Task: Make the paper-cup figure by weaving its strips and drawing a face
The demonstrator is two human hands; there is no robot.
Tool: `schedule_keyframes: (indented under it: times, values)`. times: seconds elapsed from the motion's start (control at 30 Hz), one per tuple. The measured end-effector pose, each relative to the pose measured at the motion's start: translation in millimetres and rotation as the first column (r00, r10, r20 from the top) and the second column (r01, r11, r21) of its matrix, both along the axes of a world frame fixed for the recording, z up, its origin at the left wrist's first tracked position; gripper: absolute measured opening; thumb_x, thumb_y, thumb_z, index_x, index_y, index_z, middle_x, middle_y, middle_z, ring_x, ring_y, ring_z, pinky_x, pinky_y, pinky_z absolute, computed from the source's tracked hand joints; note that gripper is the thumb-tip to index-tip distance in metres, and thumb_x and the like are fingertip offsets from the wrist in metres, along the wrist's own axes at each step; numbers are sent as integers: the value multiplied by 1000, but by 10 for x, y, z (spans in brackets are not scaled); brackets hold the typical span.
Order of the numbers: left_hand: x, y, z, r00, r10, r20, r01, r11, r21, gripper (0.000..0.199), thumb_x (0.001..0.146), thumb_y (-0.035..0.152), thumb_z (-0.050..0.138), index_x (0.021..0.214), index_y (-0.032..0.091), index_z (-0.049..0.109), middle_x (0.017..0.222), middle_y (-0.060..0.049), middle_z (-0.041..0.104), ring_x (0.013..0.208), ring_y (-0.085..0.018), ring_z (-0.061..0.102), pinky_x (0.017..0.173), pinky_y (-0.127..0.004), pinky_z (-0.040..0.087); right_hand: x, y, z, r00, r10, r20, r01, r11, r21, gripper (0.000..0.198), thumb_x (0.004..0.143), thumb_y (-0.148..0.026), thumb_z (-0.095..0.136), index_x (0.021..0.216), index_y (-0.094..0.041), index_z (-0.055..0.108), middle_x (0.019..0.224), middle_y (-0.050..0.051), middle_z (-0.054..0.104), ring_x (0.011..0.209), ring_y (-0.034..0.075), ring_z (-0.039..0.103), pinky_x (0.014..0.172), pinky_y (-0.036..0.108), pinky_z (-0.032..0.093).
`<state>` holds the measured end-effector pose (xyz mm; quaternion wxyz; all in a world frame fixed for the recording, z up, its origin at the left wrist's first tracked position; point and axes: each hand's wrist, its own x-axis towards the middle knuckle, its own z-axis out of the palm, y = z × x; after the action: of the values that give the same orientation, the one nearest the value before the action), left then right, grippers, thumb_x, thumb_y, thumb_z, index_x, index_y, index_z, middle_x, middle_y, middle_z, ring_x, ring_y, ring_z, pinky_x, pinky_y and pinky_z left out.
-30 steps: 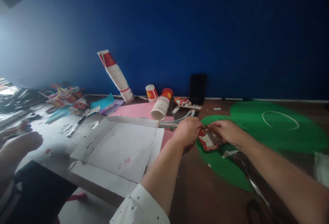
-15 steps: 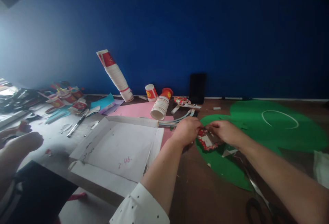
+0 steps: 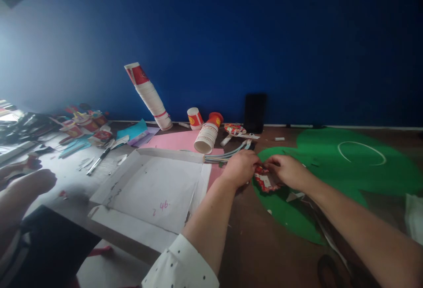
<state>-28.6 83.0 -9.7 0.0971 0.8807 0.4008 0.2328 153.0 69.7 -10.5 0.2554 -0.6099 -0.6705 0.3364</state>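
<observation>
Barely shifting since earlier, pinching the red-edged piece (image 3: 266,183) with left hand (image 3: 242,168) and right hand (image 3: 287,170) near left edge of green sheet (image 3: 342,177), seemingly adjusting red trim, probably needing steady fingertips next.

Big plain blue wall (image 3: 264,37) right behind a dark brown table (image 3: 251,244), thin pale strip (image 3: 373,127) along the bottom. Hazy light washes out the left side, right side's pretty dim tbh.

Brown bench (image 3: 257,244) has a shallow white box (image 3: 139,191) left of centre, pink sheet (image 3: 176,142) beyond, green sheet (image 3: 324,145) right, pen (image 3: 98,162) left.
</observation>
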Motion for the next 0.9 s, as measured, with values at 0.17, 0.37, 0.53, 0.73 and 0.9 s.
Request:
schedule_keyframes:
  times: [0.17,0.37,0.53,0.73,0.9]
  values:
    - [-10,16,-15,1000,-2,-1,2,1000,-8,23,86,13,50,88,18,73,89,-5,68,91,-18,60,83,-26,47,39,17,12,999,50,-2,-50,999,-2,29,78,-44,57,70,-20,70,60,1,66,55,16,55,50,26,37]
    - [-18,30,-53,1000,-2,-6,2,1000,5,23,86,14,50,88,18,73,89,-5,68,90,-18,59,84,-26,47,77,26,-14,996,90,-23,-90,996,-5,39,80,-52,54,67,-20,69,57,2,65,53,16,55,47,26,36]
    - [-15,33,-44,1000,-1,-17,1,1000,-1,24,86,13,50,89,18,74,90,-5,68,91,-19,59,84,-26,46,87,35,-76,994,94,-53,-96,995,-29,34,80,-47,54,83,-20,75,66,4,72,56,19,62,49,28,44]
    - [-6,16,-23,1000,-1,-12,0,1000,-17,25,86,13,49,90,17,74,90,-5,68,92,-18,59,84,-25,46,65,39,-27,997,75,30,-75,997,4,25,76,-39,58,79,-22,76,71,3,75,65,21,65,55,29,45]
    - [-7,7,-22,1000,0,-18,0,1000,-20,25,86,13,50,90,17,74,90,-6,68,92,-19,59,84,-26,46,36,18,-2,991,64,115,-72,995,66,24,78,-38,57,76,-22,75,74,4,75,69,22,65,58,30,43]
